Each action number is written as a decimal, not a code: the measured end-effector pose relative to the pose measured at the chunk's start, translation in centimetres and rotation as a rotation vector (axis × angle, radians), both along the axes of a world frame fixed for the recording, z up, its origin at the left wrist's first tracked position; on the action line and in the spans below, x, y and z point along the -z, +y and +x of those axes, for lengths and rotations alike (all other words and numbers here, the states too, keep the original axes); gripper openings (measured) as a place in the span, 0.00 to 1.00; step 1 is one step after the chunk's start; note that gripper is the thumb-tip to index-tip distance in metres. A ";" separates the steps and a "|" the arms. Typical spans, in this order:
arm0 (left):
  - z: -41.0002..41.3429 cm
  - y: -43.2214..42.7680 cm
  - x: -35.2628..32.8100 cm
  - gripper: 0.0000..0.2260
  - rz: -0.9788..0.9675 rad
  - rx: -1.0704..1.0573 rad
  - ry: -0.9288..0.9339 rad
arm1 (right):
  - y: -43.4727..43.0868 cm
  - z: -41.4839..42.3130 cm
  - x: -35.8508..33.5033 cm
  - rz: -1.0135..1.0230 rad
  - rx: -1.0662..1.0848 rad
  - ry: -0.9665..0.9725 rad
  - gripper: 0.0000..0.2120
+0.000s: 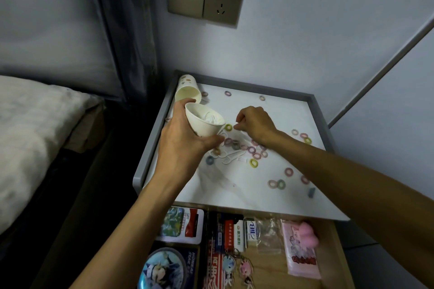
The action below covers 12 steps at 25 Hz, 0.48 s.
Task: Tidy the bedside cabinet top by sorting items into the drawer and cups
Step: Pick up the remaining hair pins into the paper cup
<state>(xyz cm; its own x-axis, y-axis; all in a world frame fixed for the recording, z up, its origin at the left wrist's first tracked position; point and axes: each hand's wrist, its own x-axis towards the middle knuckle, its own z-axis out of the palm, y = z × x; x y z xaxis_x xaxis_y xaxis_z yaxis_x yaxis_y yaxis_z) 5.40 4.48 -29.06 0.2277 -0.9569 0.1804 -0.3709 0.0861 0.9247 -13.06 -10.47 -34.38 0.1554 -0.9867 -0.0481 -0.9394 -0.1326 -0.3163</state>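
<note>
1. Step in hand: sorting small items into cups. Your left hand [185,145] has its fingers curled round the paper cup [202,124], which is tilted above the cabinet top [234,195].
2. Your right hand [254,124], just beside the rim, pinches a thin white piece [235,127] (too small to identify).
3. Next move, as judged: bring the pinch over the rim and release, holding the cup steady.
4. Hair rings [253,163] lie scattered; these probably go next.
</note>
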 end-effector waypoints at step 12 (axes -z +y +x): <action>0.3 0.3 -0.2 0.35 0.016 -0.006 0.027 | 2.9 -2.2 -1.7 0.036 -0.041 0.119 0.10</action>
